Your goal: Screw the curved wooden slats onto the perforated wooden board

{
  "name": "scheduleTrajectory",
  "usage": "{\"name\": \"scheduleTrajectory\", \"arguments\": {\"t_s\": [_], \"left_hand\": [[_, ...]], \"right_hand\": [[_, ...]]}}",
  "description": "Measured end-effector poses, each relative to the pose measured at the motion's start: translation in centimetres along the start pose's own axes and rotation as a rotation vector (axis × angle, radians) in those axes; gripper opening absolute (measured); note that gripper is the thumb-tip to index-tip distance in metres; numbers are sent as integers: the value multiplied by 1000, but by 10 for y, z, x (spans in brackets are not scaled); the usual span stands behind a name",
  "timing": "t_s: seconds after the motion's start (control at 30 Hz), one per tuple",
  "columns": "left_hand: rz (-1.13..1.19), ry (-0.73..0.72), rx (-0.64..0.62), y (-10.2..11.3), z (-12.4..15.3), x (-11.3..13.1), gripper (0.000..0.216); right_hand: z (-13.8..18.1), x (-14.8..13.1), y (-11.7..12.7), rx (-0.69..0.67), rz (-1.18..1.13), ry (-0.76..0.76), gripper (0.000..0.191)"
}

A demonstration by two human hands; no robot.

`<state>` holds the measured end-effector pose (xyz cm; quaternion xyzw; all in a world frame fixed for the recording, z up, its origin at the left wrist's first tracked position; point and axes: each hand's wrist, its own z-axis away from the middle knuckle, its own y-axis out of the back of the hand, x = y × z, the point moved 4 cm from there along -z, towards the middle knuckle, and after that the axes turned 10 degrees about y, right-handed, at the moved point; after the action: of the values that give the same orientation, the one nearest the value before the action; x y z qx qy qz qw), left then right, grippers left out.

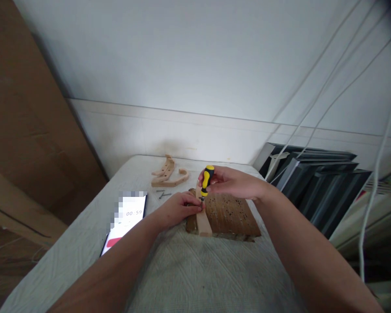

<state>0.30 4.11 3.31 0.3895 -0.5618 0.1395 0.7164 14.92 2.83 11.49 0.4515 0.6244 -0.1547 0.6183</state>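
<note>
My right hand (pixel 228 180) is wrapped round the handle of a yellow and black screwdriver (pixel 207 176), which stands nearly upright, tip down. Below it lies a pale wooden hook (pixel 203 226) across a brown wooden board (pixel 230 213) peppered with dark holes. At the screwdriver's tip, the thumb and fingers of my left hand (pixel 179 208) pinch together over the hook; what is between them is too small to make out. Beyond my left hand, several loose screws (pixel 163 194) and more pale wooden hooks (pixel 169 176) rest on the cloth.
A phone (pixel 127 219) showing a timer lies left of my left forearm on the cloth-covered table (pixel 182 269). Dark flat panels (pixel 326 187) lean at the right, with white cables (pixel 374 182) hanging before them. Behind the table rises a wall (pixel 182 126); brown cardboard (pixel 35 95) stands left.
</note>
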Motion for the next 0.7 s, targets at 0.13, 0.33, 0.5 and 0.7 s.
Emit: {"name": "scheduleTrajectory", "arguments": {"t_s": [0.13, 0.33, 0.5, 0.7], "left_hand": [[3, 3, 0, 1, 1, 0, 18], [-1, -30, -15, 0, 1, 1, 18], [-32, -18, -1, 1, 0, 1, 19], [-44, -11, -8, 0, 0, 2, 19]], "right_hand": [[-1, 4, 3, 36, 157, -46, 29], [0, 8, 8, 63, 348, -48, 28], [2, 6, 4, -31, 228, -65, 25], [-2, 2, 0, 103, 313, -84, 28]]}}
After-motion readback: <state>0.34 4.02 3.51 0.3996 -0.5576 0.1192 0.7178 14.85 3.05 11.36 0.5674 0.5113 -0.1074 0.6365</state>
